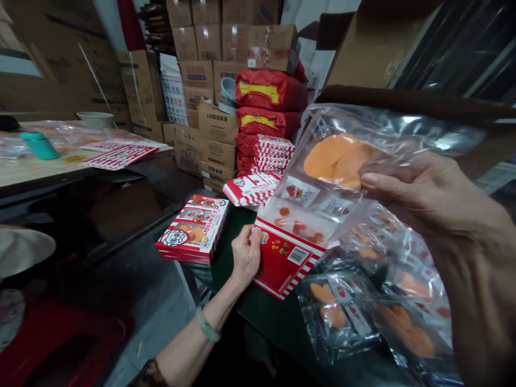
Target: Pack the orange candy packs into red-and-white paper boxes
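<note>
My left hand (pixel 246 257) grips the left edge of a red and white striped printed box (pixel 276 266), tilted, with its open end upward. My right hand (pixel 423 188) pinches a clear plastic bag (pixel 310 172) between thumb and fingers, above and right of the box. Orange rounded pieces (pixel 338 160) and small printed sachets show through the film. The bag's lower part, with small reddish pieces, lies at the box's mouth; how far it reaches inside is hidden. Beneath my right hand, several similar clear packs (pixel 332 309) lie on the dark green table (pixel 258 309).
Closed printed boxes (pixel 193 228) lie at the table's left corner, with a flat striped stack (pixel 252 188) behind them. Red bundles (pixel 270 90) and cardboard cartons (pixel 220 121) are piled beyond. Another table (pixel 60 169) at left bears a teal bottle (pixel 39 145).
</note>
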{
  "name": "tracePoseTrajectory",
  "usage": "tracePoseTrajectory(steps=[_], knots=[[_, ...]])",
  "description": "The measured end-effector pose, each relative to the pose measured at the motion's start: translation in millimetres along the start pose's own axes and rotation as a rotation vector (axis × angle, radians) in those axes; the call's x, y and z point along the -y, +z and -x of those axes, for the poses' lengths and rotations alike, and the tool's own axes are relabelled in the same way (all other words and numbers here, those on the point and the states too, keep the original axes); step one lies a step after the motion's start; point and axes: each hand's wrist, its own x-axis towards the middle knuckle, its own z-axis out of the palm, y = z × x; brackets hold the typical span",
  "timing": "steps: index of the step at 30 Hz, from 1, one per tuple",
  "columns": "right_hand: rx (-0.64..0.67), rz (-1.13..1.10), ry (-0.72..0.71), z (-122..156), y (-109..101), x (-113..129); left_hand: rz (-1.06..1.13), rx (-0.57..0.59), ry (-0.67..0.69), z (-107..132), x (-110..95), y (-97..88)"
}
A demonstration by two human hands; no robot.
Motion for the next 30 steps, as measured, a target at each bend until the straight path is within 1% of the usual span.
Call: tracePoseTrajectory(steps=[2, 4, 7, 9, 11, 12, 13, 14, 16, 17, 18, 19, 20, 22, 24, 26, 28, 30], knots=[[0.04, 0.019, 0.014, -3, 7, -4, 0.013, -0.012, -0.006, 3, 1, 0.3], [0.075, 0.008, 0.072, 0, 22, -14, 0.017, -0.032, -0.02, 4, 2, -2.2], [0.05, 0.0, 0.171, 15, 48, -28, 0.006, -0.012, -0.021, 3, 1, -8.8], [0.064, 0.01, 0.17, 25, 59, -31, 0.014, 0.04, 0.013, -1, -5, -11.0], [0.143, 0.059, 0.132, 30, 63, -29, 0.031, 0.05, 0.041, -6, -13, -9.7], [0.154, 0.112, 0.092, 32, 63, -27, 0.038, 0.032, 0.048, -8, -17, -7.9], [0.117, 0.177, 0.026, 32, 61, -25, 0.041, 0.003, 0.05, -10, -20, -5.8], [0.032, 0.245, -0.069, 33, 60, -23, 0.04, -0.022, 0.053, -11, -22, -3.7], [-0.142, 0.405, -0.314, 35, 56, -21, 0.033, -0.053, 0.068, -10, -23, -0.8], [-0.181, 0.496, -0.447, 37, 55, -22, 0.028, -0.057, 0.075, -9, -23, -0.2], [-0.18, 0.585, -0.573, 40, 55, -23, 0.022, -0.058, 0.079, -8, -22, -0.2], [-0.142, 0.673, -0.672, 44, 55, -25, 0.018, -0.059, 0.083, -7, -21, -0.7], [-0.083, 0.761, -0.743, 49, 55, -28, 0.016, -0.062, 0.087, -6, -20, -1.3], [0.048, 0.913, -0.8, 60, 59, -35, 0.021, -0.066, 0.089, -5, -19, -2.5], [0.196, 1.048, -0.773, 72, 63, -42, 0.022, -0.071, 0.082, -5, -20, -3.0], [0.301, 1.13, -0.714, 81, 68, -45, 0.019, -0.07, 0.071, -5, -22, -2.8], [0.361, 1.139, -0.624, 85, 71, -42, 0.033, -0.069, 0.059, -4, -24, -2.5], [0.429, 1.121, -0.538, 81, 75, -36, 0.101, -0.045, 0.015, -5, -27, -2.0]])
